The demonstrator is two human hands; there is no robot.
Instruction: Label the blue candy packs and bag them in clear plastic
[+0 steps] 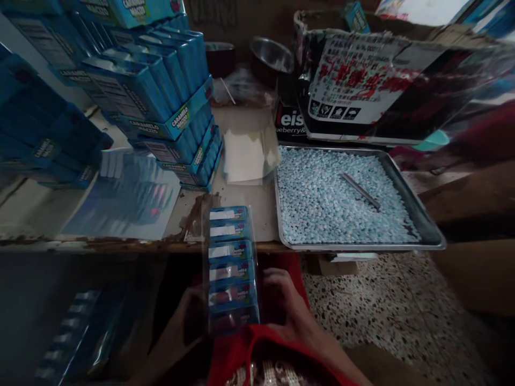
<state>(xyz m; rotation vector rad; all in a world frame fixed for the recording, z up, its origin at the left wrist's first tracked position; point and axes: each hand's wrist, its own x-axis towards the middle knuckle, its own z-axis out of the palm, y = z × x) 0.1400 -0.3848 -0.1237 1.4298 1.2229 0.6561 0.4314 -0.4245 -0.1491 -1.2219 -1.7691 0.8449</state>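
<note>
A row of several small blue candy boxes (231, 262) in a clear plastic wrapper lies in front of me, its far end by the table edge and its near end over my lap. At its left side is my left hand (189, 311), dim and blurred, its fingers hard to make out against the wrapper. My right hand (287, 300) is at the other side, fingers bent and apart, thumb close to the wrapper; a narrow gap shows between the fingers and the pack. Beyond the pack, a stack of clear flat bags (245, 158) lies on the table.
Tall stacks of blue candy boxes (161, 91) stand at the left, beside a clear plastic sheet (124, 198). A metal tray (432, 236) of pale blue candies, with a metal strip (360, 190) on them, overhangs the table edge. Behind are a worn carton (362, 86) and metal bowls (271, 56).
</note>
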